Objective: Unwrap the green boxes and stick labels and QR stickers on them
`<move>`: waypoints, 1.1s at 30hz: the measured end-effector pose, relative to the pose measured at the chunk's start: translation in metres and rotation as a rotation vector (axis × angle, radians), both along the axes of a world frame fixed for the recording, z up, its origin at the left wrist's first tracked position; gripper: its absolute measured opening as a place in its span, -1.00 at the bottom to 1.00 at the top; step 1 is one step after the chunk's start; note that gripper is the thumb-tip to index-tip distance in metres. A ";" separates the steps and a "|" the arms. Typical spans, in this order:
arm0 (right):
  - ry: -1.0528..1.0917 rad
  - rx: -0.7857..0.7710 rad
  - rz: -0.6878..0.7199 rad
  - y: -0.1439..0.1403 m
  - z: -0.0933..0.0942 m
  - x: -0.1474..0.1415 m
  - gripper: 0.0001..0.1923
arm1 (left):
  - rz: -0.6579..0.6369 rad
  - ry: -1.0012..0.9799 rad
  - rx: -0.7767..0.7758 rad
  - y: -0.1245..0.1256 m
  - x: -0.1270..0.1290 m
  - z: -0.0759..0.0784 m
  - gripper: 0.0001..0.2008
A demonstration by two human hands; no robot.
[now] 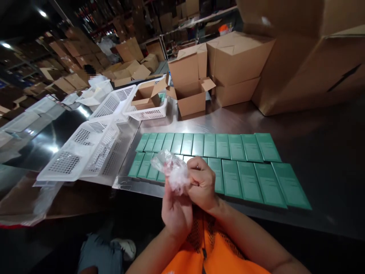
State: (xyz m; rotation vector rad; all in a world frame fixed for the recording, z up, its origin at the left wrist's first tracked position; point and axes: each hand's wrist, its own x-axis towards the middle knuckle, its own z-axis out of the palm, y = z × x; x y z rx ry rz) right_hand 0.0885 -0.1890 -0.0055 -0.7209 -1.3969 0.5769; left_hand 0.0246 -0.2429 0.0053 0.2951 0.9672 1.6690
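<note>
Crumpled clear plastic film [178, 176], perhaps a bag, is bunched up between my two hands above the near edge of the metal table. My left hand [177, 213] is curled round it from below, palm turned up. From the right, my right hand [203, 182] pinches its side with closed fingers. Beyond and beneath the hands, flat green boxes [239, 179] lie side by side in two long rows. The film and my hands cover part of the nearer row.
White perforated baskets [64, 163] stand at the left, and one farther basket [146, 114] holds a cardboard piece. An open carton [192, 102] sits behind the rows, beside closed cartons [236, 57]. A large carton [302, 72] rises at the right. Someone's leg [99, 255] shows at lower left.
</note>
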 end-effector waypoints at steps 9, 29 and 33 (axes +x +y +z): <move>0.225 -0.021 -0.184 0.010 0.009 -0.022 -0.59 | 0.140 0.381 0.138 -0.001 0.016 -0.040 -0.25; -0.160 0.202 -0.075 0.005 -0.004 0.019 -0.61 | 0.069 0.008 0.016 0.014 0.009 0.013 -0.75; -0.171 0.198 -0.289 0.016 -0.003 0.017 -0.62 | -0.107 0.158 0.160 -0.014 0.023 -0.021 -0.45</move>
